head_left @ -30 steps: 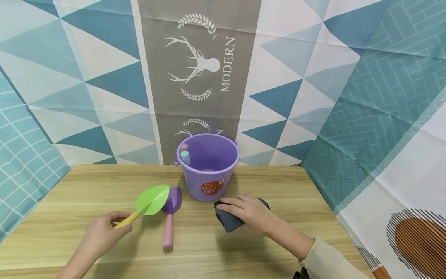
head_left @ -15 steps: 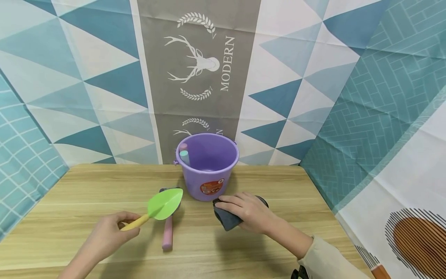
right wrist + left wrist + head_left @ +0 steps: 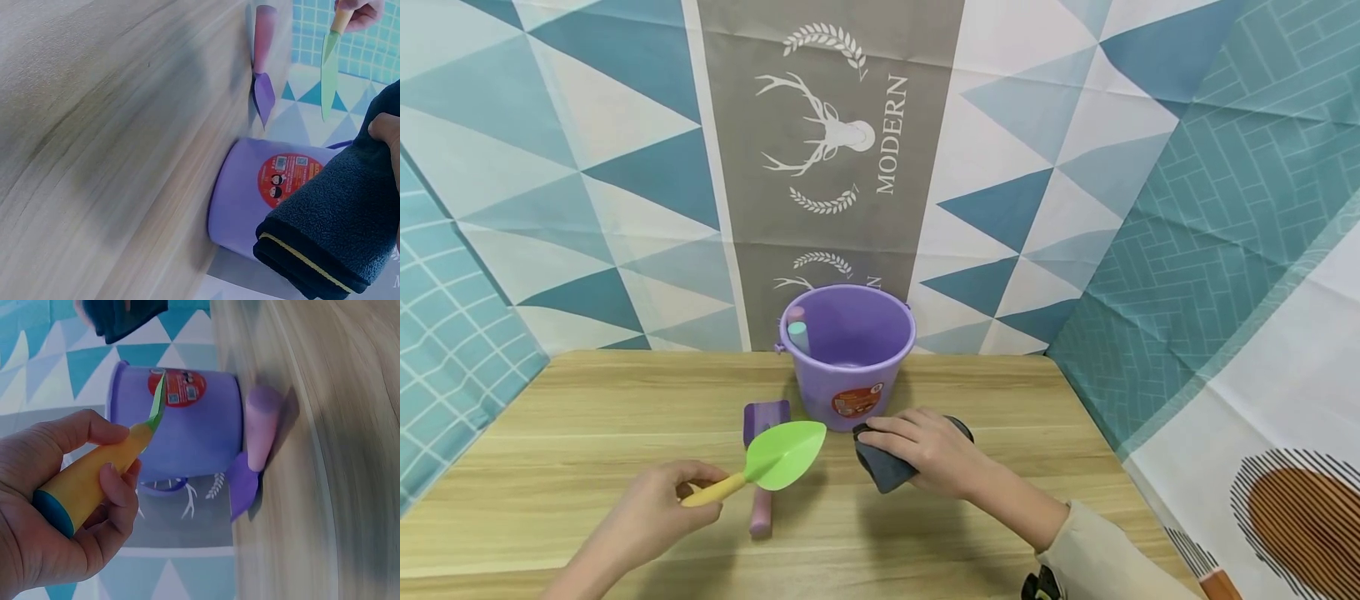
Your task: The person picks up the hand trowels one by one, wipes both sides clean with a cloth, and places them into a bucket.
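Observation:
My left hand [image 3: 658, 510] grips the yellow handle of a toy trowel [image 3: 786, 454] with a green, pointed blade aimed to the right. In the left wrist view the fingers wrap that yellow handle [image 3: 103, 469], which has a teal end. My right hand [image 3: 928, 454] holds a folded dark towel [image 3: 883, 467]; the right wrist view shows the towel [image 3: 331, 212] with a yellow stripe near its edge. Below the green blade lies a purple toy shovel [image 3: 762, 510] with a pink handle, partly hidden. Behind both hands stands a purple bucket [image 3: 857, 329].
Inside the bucket, two handle ends, one pink and one teal [image 3: 798, 335], lean against its left wall. The wooden table [image 3: 625, 400] ends at a patterned cloth backdrop [image 3: 655, 167]. More cloth [image 3: 1247, 250] rises along the right side.
My left hand has moved rightward and slightly nearer with the trowel, whose blade now passes across the purple shovel. My right hand has shifted slightly left with the towel.

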The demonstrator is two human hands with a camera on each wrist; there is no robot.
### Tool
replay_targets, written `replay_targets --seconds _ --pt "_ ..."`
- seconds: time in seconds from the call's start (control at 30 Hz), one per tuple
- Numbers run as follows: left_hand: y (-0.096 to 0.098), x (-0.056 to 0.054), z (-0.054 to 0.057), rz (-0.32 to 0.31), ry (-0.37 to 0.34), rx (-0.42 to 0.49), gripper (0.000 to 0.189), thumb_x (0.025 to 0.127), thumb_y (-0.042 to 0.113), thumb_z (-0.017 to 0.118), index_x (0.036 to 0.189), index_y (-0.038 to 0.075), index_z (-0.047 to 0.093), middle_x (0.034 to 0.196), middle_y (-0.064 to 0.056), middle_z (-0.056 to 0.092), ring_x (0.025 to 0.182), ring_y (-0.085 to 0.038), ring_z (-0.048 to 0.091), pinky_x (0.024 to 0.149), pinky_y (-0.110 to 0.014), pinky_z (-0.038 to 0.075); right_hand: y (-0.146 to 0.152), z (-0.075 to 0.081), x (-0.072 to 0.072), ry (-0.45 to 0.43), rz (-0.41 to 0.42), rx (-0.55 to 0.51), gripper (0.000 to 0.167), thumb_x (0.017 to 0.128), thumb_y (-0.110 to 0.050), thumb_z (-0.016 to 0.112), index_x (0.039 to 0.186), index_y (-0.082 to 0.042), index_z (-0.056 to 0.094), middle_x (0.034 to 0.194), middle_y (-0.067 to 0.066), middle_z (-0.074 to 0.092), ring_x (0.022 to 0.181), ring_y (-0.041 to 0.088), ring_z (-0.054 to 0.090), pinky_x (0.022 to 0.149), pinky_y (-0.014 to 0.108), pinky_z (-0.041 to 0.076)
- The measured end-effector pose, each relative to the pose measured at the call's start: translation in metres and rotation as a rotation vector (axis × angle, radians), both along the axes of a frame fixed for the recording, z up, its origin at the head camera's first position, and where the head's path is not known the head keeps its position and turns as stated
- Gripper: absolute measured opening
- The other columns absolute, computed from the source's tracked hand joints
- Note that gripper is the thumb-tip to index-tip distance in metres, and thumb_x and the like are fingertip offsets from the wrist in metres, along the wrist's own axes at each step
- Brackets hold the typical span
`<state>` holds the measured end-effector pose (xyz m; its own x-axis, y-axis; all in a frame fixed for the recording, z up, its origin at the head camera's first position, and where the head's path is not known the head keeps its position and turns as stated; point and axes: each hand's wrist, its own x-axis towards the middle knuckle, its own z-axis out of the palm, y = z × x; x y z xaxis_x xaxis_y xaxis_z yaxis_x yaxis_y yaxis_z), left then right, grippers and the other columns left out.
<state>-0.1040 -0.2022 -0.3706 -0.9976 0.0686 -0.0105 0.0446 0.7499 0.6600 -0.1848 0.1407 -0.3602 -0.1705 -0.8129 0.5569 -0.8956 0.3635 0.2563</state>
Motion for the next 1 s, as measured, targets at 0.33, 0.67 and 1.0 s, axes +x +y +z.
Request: replay_targets --seconds 0.33,0.67,1.0 --pt "0.020 0.002 0.005 -0.095 0.045 0.065 0.028 0.071 0.014 0.072 0.099 0.013 0.070 0.084 0.004 0.064 0.069 -0.002 0.050 0.054 -0.018 0.044 -0.007 0.001 0.000 0.031 0.020 -0.025 0.055 0.069 -0.015 0.081 0.120 -0.016 0.061 0.118 0.001 0.065 0.096 0.014 0.062 0.078 0.028 0.052" --pt "0.037 -0.001 0.005 -0.179 0.060 0.110 0.029 0.071 0.016 0.075 0.099 0.009 0.070 0.081 0.002 0.063 0.063 -0.002 0.049 0.051 -0.020 0.045 -0.015 0.000 0.002 0.049 0.027 -0.024 0.054 0.071 -0.019 0.080 0.122 -0.018 0.060 0.120 0.000 0.064 0.097 0.013 0.061 0.076 0.026 0.051" --pt "0.058 -0.005 0.009 -0.213 0.037 0.118 0.029 0.067 0.010 0.072 0.096 0.009 0.069 0.080 0.000 0.061 0.061 -0.006 0.050 0.048 -0.021 0.045 -0.027 0.002 0.004 0.066 0.043 -0.021 0.050 0.072 -0.018 0.079 0.119 -0.019 0.062 0.119 -0.002 0.065 0.099 0.012 0.062 0.075 0.025 0.051"
